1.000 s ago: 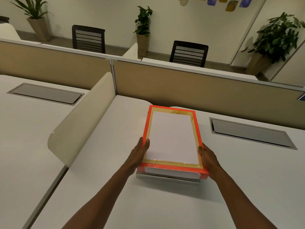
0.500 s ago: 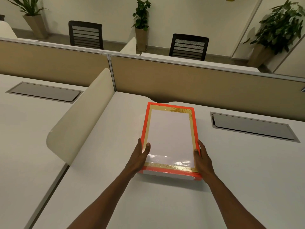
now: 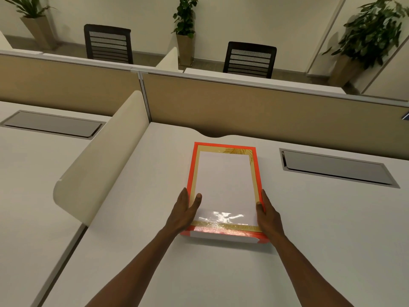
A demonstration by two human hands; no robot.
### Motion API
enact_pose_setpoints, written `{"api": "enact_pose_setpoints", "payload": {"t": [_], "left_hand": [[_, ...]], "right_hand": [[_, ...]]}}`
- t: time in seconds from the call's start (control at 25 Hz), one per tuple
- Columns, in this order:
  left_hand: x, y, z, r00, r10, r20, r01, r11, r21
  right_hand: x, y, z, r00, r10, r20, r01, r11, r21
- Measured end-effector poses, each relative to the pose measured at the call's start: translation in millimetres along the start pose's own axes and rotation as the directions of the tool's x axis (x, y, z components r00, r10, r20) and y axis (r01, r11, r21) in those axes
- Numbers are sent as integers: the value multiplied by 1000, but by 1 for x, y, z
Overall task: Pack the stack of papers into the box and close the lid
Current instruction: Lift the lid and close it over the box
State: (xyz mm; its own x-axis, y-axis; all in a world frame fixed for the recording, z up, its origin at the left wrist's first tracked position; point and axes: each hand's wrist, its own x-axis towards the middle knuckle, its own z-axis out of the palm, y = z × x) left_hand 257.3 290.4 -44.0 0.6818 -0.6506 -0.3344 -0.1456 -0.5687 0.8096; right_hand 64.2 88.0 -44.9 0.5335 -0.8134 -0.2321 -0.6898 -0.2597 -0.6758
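Since a second ago, the orange-edged lid (image 3: 224, 189) has come down flat onto the box on the white desk (image 3: 309, 240), low in the frame's middle. Left hand (image 3: 184, 214) and right hand (image 3: 269, 218) clasp its near corners, fingers wrapped along the sides, left thumb on top.

The orange-edged box (image 3: 223, 191) lies flat on the white counter (image 3: 309, 229), lid on (white panel, gold border, glossy).

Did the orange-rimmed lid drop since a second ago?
Yes. The orange-rimmed lid has come down: the gap at its near edge is gone, and it now sits low over the white desk.
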Motion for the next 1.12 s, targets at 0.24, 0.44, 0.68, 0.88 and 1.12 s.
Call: {"api": "enact_pose_setpoints", "payload": {"t": [0.24,0.44,0.68,0.88,1.12], "left_hand": [[28,11,2,912,410,17,-319,683,656],[47,2,17,944,315,100,-292,654,697],[52,-8,24,939,339,63,-284,658,697],[52,-11,24,932,360,42,-289,668,686],[59,-11,24,937,349,26,-282,708,647]], "right_hand": [[7,-8,7,928,-372,27,326,775,-541],[42,-15,2,948,-289,135,311,743,-592],[101,-51,-10,945,-295,140,318,738,-596],[157,-86,-23,954,-119,274,275,710,-648],[169,-82,-20,948,-26,318,219,779,-587]]}}
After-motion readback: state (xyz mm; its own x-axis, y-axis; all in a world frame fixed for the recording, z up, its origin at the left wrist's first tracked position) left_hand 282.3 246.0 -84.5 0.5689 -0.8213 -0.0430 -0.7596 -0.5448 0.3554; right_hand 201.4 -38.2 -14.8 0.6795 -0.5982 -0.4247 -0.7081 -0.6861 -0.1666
